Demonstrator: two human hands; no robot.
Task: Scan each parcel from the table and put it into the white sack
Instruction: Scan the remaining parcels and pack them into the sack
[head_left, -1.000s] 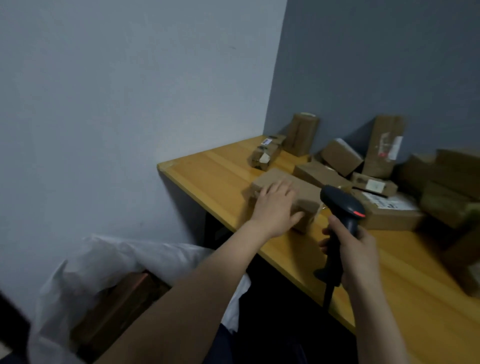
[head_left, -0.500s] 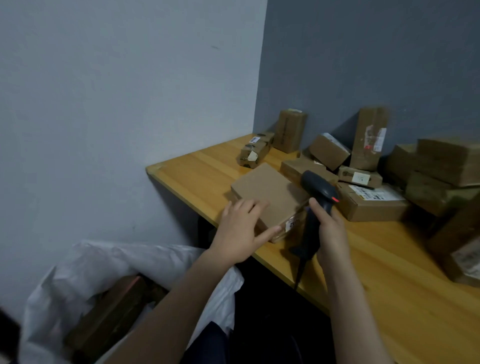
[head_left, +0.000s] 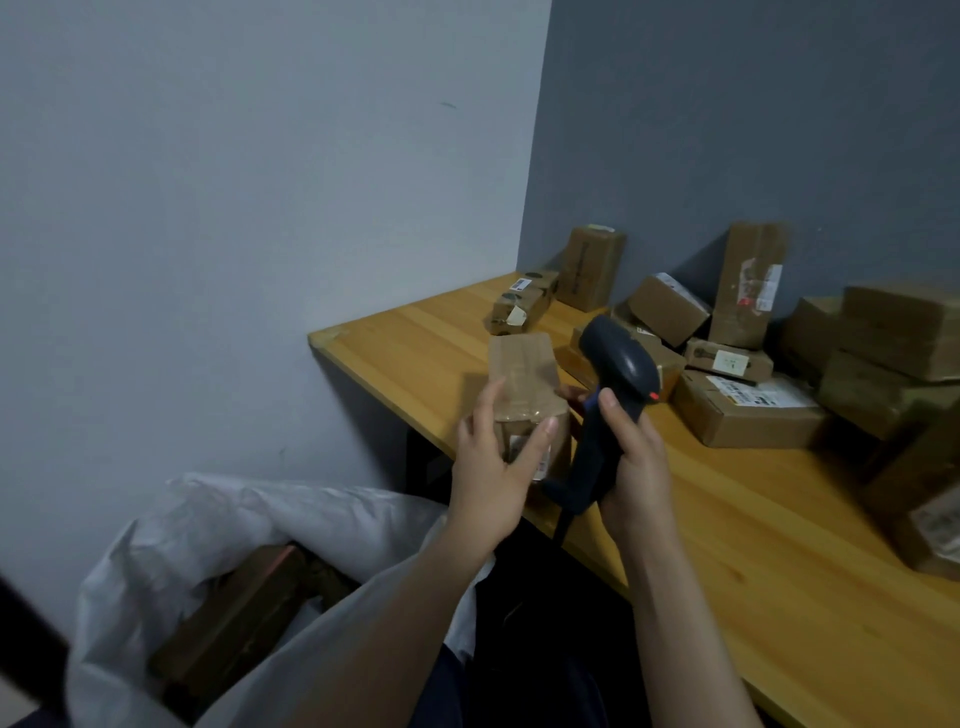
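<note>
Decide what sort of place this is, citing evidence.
Probably a parcel-sorting room: labelled cardboard parcels piled on a wooden table, a handheld scanner in the right hand, and a white sack holding boxes.

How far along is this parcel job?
Done: at least one brown parcel lies in the white sack. In hand: the left hand holds a cardboard parcel beside the scanner in the right hand. Left: many boxes wait on the table.

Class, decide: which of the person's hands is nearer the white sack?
Left. The left hand, gripping a parcel, hangs just above the white sack; the right hand, holding the scanner, is farther right.
</note>
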